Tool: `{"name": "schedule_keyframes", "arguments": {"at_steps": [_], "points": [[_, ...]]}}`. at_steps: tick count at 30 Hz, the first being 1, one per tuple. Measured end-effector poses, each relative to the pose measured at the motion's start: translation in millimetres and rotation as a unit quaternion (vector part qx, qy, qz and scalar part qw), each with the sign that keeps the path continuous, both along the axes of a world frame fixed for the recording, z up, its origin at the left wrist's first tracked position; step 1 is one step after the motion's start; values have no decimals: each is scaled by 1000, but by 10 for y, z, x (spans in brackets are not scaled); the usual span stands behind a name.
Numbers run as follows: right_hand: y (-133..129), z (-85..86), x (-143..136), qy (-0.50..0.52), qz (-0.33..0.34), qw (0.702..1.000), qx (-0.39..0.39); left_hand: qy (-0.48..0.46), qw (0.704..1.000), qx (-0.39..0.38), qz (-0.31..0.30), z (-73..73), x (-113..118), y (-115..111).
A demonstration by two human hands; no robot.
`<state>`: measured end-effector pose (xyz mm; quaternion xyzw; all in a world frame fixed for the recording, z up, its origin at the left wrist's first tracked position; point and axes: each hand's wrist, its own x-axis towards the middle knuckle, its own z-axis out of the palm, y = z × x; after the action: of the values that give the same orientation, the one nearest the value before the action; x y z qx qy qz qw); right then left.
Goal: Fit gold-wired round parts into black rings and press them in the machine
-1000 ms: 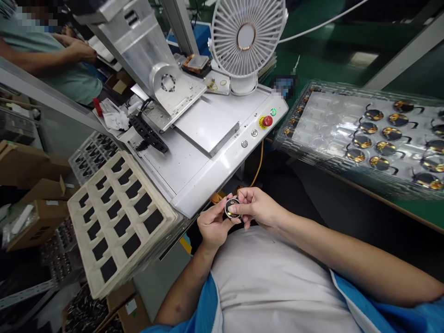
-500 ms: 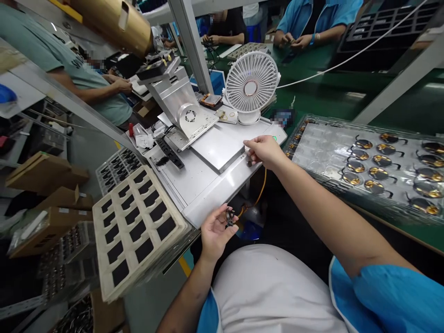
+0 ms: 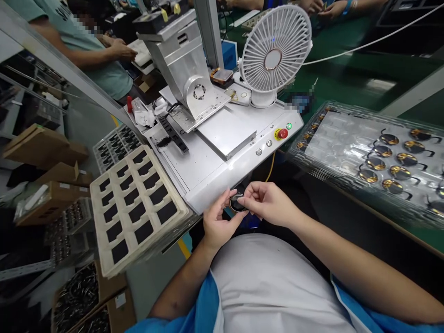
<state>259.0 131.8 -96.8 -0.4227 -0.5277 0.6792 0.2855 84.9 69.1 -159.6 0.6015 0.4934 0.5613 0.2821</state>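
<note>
Just in front of my belly, my left hand [image 3: 222, 216] grips a round dark part with a shiny metal rim [image 3: 237, 202] between thumb and fingers. My right hand [image 3: 268, 201] meets it from the right, with thumb and index finger pinched at the part's edge and the other fingers curled in. The part's dark face is turned up, and fingers cover some of its rim. Both hands are below the front edge of a white machine base [image 3: 208, 182], apart from it.
On the base are a metal fixture [image 3: 199, 95], a flat plate [image 3: 227, 136], a white fan [image 3: 274, 53] and a red stop button [image 3: 283, 133]. A cream tray with dark slots [image 3: 130, 199] lies left. Clear trays [image 3: 342, 138] with round wired parts lie right. Another person [image 3: 79, 55] stands back left.
My right hand has come down from the machine's front panel to the part in my left hand. The part now shows its round face. The camera view has shifted.
</note>
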Motion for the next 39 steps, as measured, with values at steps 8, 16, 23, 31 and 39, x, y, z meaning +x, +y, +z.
{"name": "schedule_keyframes", "arguments": {"at_steps": [8,16,23,31,39], "points": [[-45,-74,-31,-55,-4,998,21,13,1000,4,4,-21,3,-14],[-56,-212,-88,-45,-47,998,12,25,1000,6,10,-58,-12,-36],[2,-180,569,6,-163,987,8,49,995,12,-87,-46,-7,-23],[-18,-343,2997,-419,-650,617,145,25,996,-33,-79,-203,-174,12],[-569,-863,3469,-579,-554,598,31,69,993,10,-96,-199,-195,158]]}}
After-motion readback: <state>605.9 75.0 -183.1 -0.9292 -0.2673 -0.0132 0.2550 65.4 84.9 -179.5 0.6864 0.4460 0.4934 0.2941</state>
